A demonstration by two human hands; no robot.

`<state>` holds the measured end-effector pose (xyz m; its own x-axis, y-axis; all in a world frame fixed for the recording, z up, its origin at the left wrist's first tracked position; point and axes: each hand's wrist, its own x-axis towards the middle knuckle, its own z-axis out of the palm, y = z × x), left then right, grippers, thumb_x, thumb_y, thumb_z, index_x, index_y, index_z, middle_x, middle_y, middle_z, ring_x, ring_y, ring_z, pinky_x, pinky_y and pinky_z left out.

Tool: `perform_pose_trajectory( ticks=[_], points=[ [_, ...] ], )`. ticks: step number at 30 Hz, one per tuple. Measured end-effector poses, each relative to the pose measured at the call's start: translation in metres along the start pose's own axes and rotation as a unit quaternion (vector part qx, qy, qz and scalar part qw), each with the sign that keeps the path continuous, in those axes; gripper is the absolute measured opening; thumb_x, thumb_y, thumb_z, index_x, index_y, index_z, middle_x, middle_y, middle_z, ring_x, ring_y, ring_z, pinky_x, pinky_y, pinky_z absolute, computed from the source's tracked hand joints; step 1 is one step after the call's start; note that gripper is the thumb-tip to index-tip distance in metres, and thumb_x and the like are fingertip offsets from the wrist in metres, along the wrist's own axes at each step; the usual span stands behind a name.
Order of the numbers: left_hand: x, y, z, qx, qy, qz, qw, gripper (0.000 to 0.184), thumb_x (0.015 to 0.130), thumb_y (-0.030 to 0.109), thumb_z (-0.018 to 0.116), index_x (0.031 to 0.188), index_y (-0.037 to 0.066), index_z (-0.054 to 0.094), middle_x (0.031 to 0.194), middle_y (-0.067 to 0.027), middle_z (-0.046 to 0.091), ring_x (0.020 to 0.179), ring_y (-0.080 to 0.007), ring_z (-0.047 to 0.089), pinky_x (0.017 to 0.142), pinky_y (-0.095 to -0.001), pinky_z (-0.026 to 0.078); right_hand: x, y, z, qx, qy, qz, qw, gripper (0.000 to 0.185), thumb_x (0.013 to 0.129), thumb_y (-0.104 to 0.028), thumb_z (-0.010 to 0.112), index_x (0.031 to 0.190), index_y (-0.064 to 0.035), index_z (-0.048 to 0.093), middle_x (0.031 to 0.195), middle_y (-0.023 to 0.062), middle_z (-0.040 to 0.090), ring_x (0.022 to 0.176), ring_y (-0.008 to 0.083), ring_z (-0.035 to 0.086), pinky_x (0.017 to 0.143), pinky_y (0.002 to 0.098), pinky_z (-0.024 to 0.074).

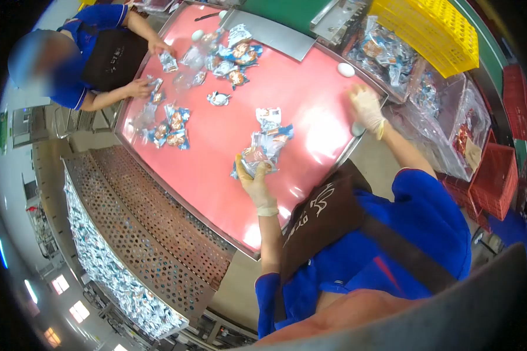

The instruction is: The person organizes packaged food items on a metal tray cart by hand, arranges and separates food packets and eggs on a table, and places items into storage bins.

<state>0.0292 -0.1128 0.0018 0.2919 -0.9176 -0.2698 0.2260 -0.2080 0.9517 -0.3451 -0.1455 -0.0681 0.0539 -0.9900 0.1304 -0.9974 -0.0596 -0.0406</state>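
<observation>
Left hand [255, 184] grips wrapped packets [269, 144] on the pink tabletop [214, 134], likely keeping the loose pile together; right hand [366, 108] well apart, blurred, can't tell its grip.

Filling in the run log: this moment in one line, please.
left hand: grip on printed packet | right hand: blurred, near edge of pink tabletop | co-worker's hands: touching other packets

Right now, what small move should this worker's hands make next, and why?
Perhaps bring the right hand across to the small cluster of wrapped packets: the left hand is at that cluster, while the right is by the edge of the pink table, with no packet visible in it.
</observation>
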Motion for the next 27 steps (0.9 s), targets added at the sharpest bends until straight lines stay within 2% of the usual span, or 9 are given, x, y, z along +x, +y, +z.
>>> perform_pose_trajectory(
  ticks=[2, 4, 6, 9, 15, 22, 25, 26, 27],
  points=[
    [-0.006, 0.001, 0.016, 0.01, -0.012, -0.015, 1.0, 0.064, 0.092, -0.004, 0.063, 0.151, 0.001, 0.038, 0.136, -0.0105, 0.054, 0.117, -0.0183, 0.057, 0.102, -0.0335, 0.047, 0.002, -0.046, -0.023, 0.192, 0.023, -0.028, 0.981, 0.052, 0.079, -0.033, 0.072, 0.119, -0.0024, 0.063, 0.125, 0.0202, 0.061, 0.109, 0.0384, 0.059, 0.092, 0.048, 0.0498],
    [-0.011, -0.001, 0.025, 0.004, -0.034, -0.039, 0.999, 0.066, 0.093, -0.003, 0.063, 0.152, 0.001, 0.035, 0.138, -0.011, 0.052, 0.117, -0.0177, 0.056, 0.101, -0.0326, 0.046, -0.002, -0.094, -0.028, 0.524, -0.131, 0.067, 0.839, 0.056, 0.09, -0.041, 0.071, 0.125, 0.0014, 0.06, 0.123, 0.0209, 0.063, 0.111, 0.0334, 0.062, 0.098, 0.0431, 0.0494],
    [-0.013, -0.007, 0.032, -0.023, -0.071, -0.071, 0.995, 0.07, 0.094, -0.003, 0.062, 0.155, 0.001, 0.029, 0.14, -0.0116, 0.049, 0.115, -0.0166, 0.055, 0.099, -0.0314, 0.047, -0.012, -0.135, 0.002, 0.652, -0.178, 0.073, 0.733, 0.05, 0.093, -0.034, 0.071, 0.126, 0.002, 0.059, 0.118, 0.015, 0.066, 0.108, 0.0235, 0.063, 0.095, 0.0379, 0.0512],
    [-0.026, -0.001, 0.052, 0.023, -0.102, -0.041, 0.994, 0.067, 0.096, -0.002, 0.06, 0.155, 0.001, 0.03, 0.142, -0.0122, 0.048, 0.12, -0.0167, 0.053, 0.103, -0.0315, 0.044, -0.001, -0.156, -0.039, 0.746, -0.291, 0.12, 0.587, 0.042, 0.094, -0.026, 0.07, 0.124, 0.0012, 0.06, 0.113, 0.0093, 0.066, 0.103, 0.0157, 0.062, 0.091, 0.0338, 0.0525],
    [-0.021, -0.029, 0.052, -0.025, -0.106, -0.038, 0.993, 0.061, 0.096, -0.005, 0.058, 0.152, 0.004, 0.036, 0.128, -0.0072, 0.056, 0.105, -0.0144, 0.06, 0.095, -0.0327, 0.051, 0.029, -0.086, -0.029, 0.736, -0.214, 0.145, 0.625, 0.039, 0.092, -0.017, 0.07, 0.124, 0.002, 0.06, 0.113, 0.0096, 0.065, 0.1, 0.0155, 0.063, 0.086, 0.0311, 0.0529],
    [-0.006, -0.014, 0.094, -0.037, -0.173, -0.057, 0.983, 0.065, 0.093, -0.005, 0.061, 0.152, 0.004, 0.036, 0.137, -0.0115, 0.052, 0.112, -0.0181, 0.06, 0.098, -0.033, 0.05, 0.024, -0.083, -0.035, 0.722, -0.304, 0.089, 0.616, 0.04, 0.092, -0.02, 0.071, 0.126, -0.0006, 0.061, 0.11, 0.0058, 0.067, 0.103, 0.0138, 0.062, 0.089, 0.031, 0.0507],
    [-0.013, -0.024, 0.118, 0.032, -0.222, -0.021, 0.974, 0.067, 0.094, -0.002, 0.062, 0.154, 0.004, 0.034, 0.145, -0.0133, 0.048, 0.121, -0.0203, 0.057, 0.102, -0.034, 0.048, 0.02, -0.097, -0.03, 0.737, -0.12, 0.163, 0.645, 0.035, 0.094, -0.019, 0.067, 0.125, -0.0026, 0.063, 0.106, 0.0016, 0.067, 0.097, 0.0106, 0.061, 0.087, 0.0302, 0.0502],
    [-0.01, -0.025, 0.121, 0.067, -0.225, -0.002, 0.972, 0.067, 0.094, -0.001, 0.062, 0.155, 0.005, 0.033, 0.148, -0.0138, 0.047, 0.124, -0.0209, 0.055, 0.103, -0.0343, 0.047, 0.023, -0.061, 0.0, 0.748, -0.115, 0.189, 0.625, 0.033, 0.095, -0.018, 0.065, 0.124, -0.0029, 0.064, 0.105, 0.0013, 0.067, 0.095, 0.0104, 0.061, 0.086, 0.0303, 0.0505],
    [-0.006, -0.024, 0.118, 0.086, -0.221, -0.007, 0.971, 0.067, 0.095, 0.0, 0.062, 0.155, 0.005, 0.032, 0.149, -0.0134, 0.047, 0.126, -0.021, 0.054, 0.104, -0.0342, 0.046, 0.031, -0.022, 0.002, 0.707, -0.071, 0.216, 0.67, 0.03, 0.096, -0.019, 0.062, 0.122, -0.003, 0.065, 0.104, 0.0012, 0.067, 0.092, 0.0103, 0.061, 0.083, 0.0297, 0.0507]
  ],
)
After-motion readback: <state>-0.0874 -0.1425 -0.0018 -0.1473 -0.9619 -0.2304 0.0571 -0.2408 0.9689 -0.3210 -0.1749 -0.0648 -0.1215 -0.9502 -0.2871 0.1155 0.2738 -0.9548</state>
